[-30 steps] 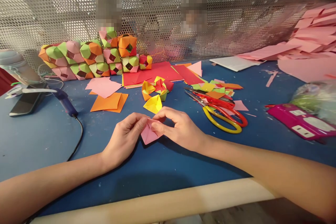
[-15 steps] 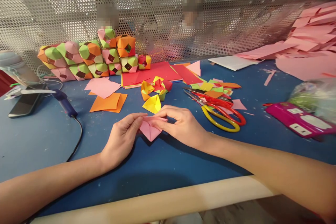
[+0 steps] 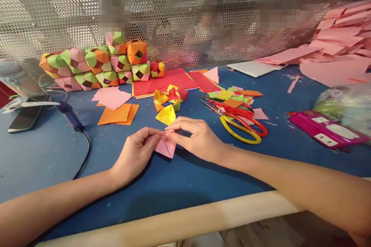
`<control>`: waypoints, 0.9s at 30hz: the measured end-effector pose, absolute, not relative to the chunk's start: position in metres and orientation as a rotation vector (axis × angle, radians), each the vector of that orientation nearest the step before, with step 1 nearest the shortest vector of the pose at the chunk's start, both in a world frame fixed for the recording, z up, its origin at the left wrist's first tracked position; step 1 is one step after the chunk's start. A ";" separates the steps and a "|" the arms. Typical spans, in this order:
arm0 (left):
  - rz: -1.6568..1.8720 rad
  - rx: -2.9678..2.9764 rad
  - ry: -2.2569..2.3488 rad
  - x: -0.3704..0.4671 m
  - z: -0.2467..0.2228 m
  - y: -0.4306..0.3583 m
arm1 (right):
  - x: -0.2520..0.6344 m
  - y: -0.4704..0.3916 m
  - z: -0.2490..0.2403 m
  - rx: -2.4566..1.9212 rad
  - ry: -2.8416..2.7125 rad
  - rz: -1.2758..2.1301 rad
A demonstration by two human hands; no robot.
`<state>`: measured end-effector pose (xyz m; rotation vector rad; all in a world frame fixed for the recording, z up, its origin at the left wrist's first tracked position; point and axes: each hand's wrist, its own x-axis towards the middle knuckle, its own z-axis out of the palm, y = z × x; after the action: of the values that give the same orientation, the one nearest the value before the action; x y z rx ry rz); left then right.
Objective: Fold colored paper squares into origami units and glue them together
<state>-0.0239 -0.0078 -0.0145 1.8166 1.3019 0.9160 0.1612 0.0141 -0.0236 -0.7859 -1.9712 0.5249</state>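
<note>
Pink folded paper point(image 3: 165, 148), in front of the watcher's spot, held between both hands above the near part of the blue desk point(image 3: 185, 179); whether it touches the surface, cannot tell from here.

Far left: phone point(image 3: 24, 117) lying flat, then a blue handle point(image 3: 69, 115) with a black cord. Behind, a stack of many-coloured paper balls point(image 3: 98, 60) against the perforated screen point(image 3: 174, 27). Nearer, orange sheets point(image 3: 117, 114).

Left grip point(image 3: 135, 156): thumb and fingers pinched on the paper's left side. Lower corner of the paper has swung rightward; half a second ago it pointed nearly straight down toward the worker. Reads as turning or re-angling between the fingers; handling seems unfinished, since neither hand has let go.

Just beyond, a yellow folded piece point(image 3: 166, 115) near a ring of joined pieces point(image 3: 175, 98).

Right grip point(image 3: 199, 139): fingertips pinching the upper right edge.

Further right, scissors point(image 3: 245, 115) with red and yellow handles, magenta box point(image 3: 324, 129), pink paper heap point(image 3: 339, 44) behind.
</note>
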 end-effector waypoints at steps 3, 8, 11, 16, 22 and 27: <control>0.897 1.796 1.265 -0.025 -0.015 -0.008 | 0.161 0.014 -0.023 -0.745 -2.011 0.543; 0.912 1.732 1.264 -0.024 -0.016 -0.007 | 0.160 0.011 -0.021 -0.746 -2.000 0.536; 0.954 1.646 1.271 -0.024 -0.016 -0.006 | 0.158 0.010 -0.020 -0.834 -1.974 0.522; 0.885 1.642 1.219 -0.023 -0.015 -0.006 | 0.156 0.009 -0.022 -0.824 -1.976 0.503; 0.833 1.788 1.264 -0.024 -0.017 -0.007 | 0.155 0.007 -0.023 -0.828 -1.967 0.578; 0.783 1.869 1.271 -0.025 -0.018 -0.010 | 0.154 0.005 -0.023 -0.749 -1.970 0.590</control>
<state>-0.0248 -0.0095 -0.0176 1.8688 1.2705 0.7834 0.1541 0.0052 -0.0230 -0.7485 -1.9702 0.5896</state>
